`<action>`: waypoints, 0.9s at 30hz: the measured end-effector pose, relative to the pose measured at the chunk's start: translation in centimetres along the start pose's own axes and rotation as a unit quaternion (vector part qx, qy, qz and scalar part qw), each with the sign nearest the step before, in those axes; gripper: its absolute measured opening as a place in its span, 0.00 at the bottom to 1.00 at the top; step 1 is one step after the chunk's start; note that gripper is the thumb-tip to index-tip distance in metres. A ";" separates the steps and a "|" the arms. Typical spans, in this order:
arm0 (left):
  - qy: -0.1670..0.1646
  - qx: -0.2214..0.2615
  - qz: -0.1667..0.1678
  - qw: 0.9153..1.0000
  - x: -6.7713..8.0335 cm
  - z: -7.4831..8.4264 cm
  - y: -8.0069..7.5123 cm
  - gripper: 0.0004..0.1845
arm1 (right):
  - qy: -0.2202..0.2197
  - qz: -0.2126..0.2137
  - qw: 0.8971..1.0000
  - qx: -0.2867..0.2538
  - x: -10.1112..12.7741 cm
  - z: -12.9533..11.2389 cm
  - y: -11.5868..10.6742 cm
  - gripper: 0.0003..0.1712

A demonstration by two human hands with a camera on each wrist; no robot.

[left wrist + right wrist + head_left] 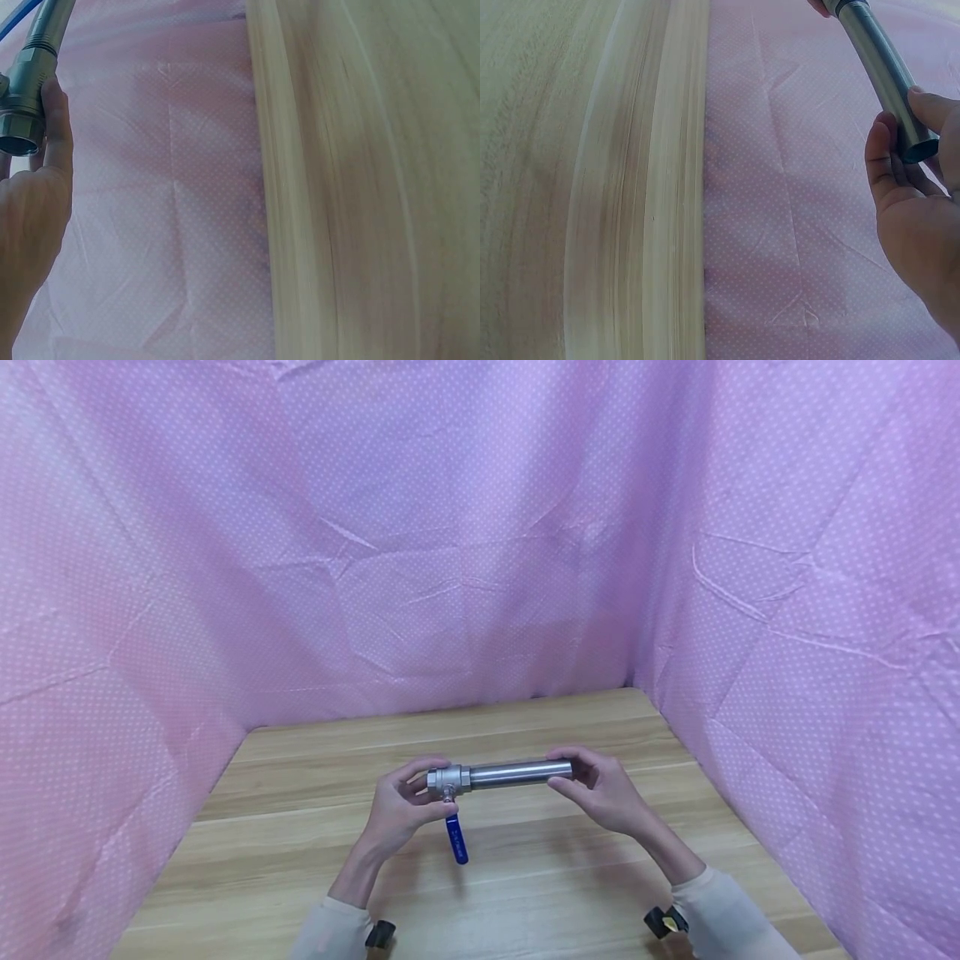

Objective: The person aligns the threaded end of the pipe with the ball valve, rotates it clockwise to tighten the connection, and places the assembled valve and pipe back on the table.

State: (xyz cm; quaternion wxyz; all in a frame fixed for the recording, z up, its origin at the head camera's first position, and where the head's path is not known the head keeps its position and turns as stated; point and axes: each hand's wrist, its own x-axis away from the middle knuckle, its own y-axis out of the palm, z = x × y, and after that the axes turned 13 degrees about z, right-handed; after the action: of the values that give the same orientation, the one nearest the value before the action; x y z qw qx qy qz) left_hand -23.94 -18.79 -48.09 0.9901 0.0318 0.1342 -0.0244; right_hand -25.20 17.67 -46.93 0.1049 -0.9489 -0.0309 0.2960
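Note:
Above the table, both hands hold up a metal ball valve with a steel pipe joined to its right end. The left hand grips the valve body, its thumb by the blue lever handle, which points down toward the person. In the left wrist view the valve's free end is an open hexagonal socket. At the pipe's far end, the right hand pinches the tube between thumb and fingers. The right wrist view shows that pipe ending in an open, hollow mouth.
A wood-grain table lies below the hands. Pink dotted cloth hangs behind it and along both sides. Dark wrist devices sit at the cuffs of the light sleeves.

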 end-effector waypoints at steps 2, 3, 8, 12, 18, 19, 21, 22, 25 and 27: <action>0.000 0.001 0.000 1.000 0.0 0.0 0.0 0.38 | -0.006 0.002 1.000 -0.006 0.0 0.1 0.0 0.18; 0.000 0.001 0.000 1.000 0.0 0.0 0.0 0.38 | -0.009 0.003 1.000 -0.012 0.0 0.1 0.1 0.19; 0.001 0.000 -0.002 1.000 0.0 0.1 0.0 0.37 | -0.025 0.001 0.999 -0.043 -0.2 0.1 0.1 0.22; -0.002 0.000 -0.002 1.000 0.0 0.1 0.0 0.37 | -0.032 0.000 0.998 -0.057 -0.3 0.2 0.1 0.22; -0.001 0.000 0.000 1.000 0.0 0.2 0.0 0.37 | -0.035 -0.004 0.997 -0.064 -0.3 0.2 0.0 0.20; 0.000 0.000 0.000 1.000 0.0 0.2 0.0 0.37 | -0.036 -0.005 0.997 -0.063 -0.3 0.2 0.0 0.20; 0.002 -0.001 -0.001 1.000 0.0 0.1 0.0 0.37 | -0.036 -0.006 0.998 -0.060 -0.3 0.1 0.0 0.20; 0.002 -0.002 -0.001 1.000 0.0 0.1 0.0 0.37 | -0.035 -0.005 0.998 -0.058 -0.3 0.1 0.0 0.20; 0.001 -0.001 -0.001 1.000 0.0 0.1 0.0 0.37 | -0.034 -0.003 0.998 -0.053 -0.3 0.0 0.0 0.20; -0.001 0.000 -0.001 1.000 0.0 0.1 -0.1 0.38 | -0.033 -0.003 0.998 -0.052 -0.3 -0.1 0.0 0.21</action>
State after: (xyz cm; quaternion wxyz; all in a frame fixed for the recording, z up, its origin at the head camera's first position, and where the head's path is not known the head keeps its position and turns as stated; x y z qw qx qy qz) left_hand -23.96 -18.85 -48.00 0.9902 0.0321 0.1334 -0.0254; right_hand -25.36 17.60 -46.73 0.0548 -0.9429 -0.0523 0.3244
